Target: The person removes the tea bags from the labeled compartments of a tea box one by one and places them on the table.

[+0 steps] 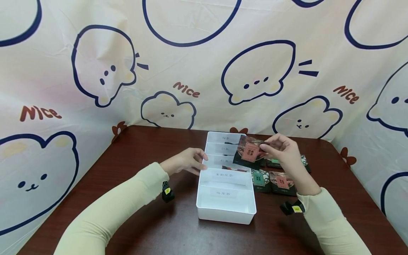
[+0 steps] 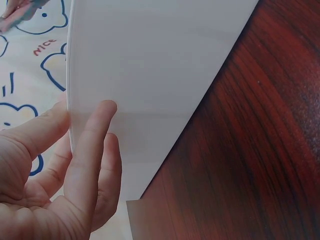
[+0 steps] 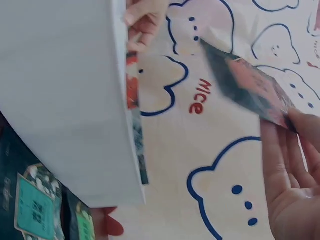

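A white divided box (image 1: 223, 215) stands lengthwise on the table, with labels printed in Chinese characters on its compartments. My left hand (image 1: 186, 161) pinches its left rim; the left wrist view shows fingers against the outer wall (image 2: 155, 65). My right hand (image 1: 283, 150) pinches a dark, flat tea packet (image 1: 250, 151) with a red label, held tilted above the box's right side. In the right wrist view, that packet (image 3: 250, 87) is apart from the box. Packet edges show in the three far compartments, a red-patterned one (image 1: 234, 168) in the third. The two nearest compartments show no packet.
Right of the box lie a green-labelled packet (image 1: 260, 180), a red-labelled packet (image 1: 282, 182) and further packets (image 1: 305, 163) behind them, partly hidden by the right hand. The dark wooden table (image 1: 153, 219) meets a patterned cloth backdrop (image 1: 210, 71) along its far edge.
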A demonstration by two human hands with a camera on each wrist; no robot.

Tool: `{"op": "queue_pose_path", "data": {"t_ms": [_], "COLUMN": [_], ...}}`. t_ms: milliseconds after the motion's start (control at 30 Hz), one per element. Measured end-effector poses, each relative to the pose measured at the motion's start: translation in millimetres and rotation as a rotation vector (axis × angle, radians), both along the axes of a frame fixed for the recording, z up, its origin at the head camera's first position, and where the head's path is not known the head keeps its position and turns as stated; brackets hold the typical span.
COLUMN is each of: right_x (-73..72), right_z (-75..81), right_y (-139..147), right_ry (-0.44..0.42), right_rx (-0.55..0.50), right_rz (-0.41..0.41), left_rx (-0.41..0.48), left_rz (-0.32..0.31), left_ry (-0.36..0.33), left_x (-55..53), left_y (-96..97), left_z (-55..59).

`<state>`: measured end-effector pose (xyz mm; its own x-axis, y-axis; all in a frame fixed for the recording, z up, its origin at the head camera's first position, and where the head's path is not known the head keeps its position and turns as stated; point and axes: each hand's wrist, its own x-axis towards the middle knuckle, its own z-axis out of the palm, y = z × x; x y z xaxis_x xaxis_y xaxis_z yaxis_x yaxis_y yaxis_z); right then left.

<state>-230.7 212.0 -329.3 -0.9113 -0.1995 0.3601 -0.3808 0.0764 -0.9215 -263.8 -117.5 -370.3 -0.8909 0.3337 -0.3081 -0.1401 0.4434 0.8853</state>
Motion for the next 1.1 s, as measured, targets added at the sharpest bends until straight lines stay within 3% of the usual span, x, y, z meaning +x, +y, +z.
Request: {"op": "queue_pose_path", "data": {"t_ms": [233,467,700,833,1100], "right_x": [-0.3,-0.3,-2.1,-4.6,-8.8], "right_z": [6.4,6.0,-8.6,-22.2,-48.6], "right_y": [24.3,59.3,96.6,120.5,157.3], "right_ry": [0.012,-0.011,-0.125,-0.172,-0.301], "right_rx": [-0.167,-0.172,-0.042,-0.001,0.247], "right_rz": [-0.047,-0.137,-0.272,-0.288,-0.364], "left_rx": [0.008,0.004,0.003,0.002,0.014], "left_rz": [-0.004,0.002,0.011,0.013,-0.003], "left_ry": [-0.008,-0.007,-0.009,-0.013,-0.005], "left_x": [-0.9,-1.4,-0.9,-1.0,-2.1], "left_y": [0.0,-0.2,0.3,0.4,0.5], "left_z": [-0.8,-0.9,-0.2,0.0,-1.2]}}
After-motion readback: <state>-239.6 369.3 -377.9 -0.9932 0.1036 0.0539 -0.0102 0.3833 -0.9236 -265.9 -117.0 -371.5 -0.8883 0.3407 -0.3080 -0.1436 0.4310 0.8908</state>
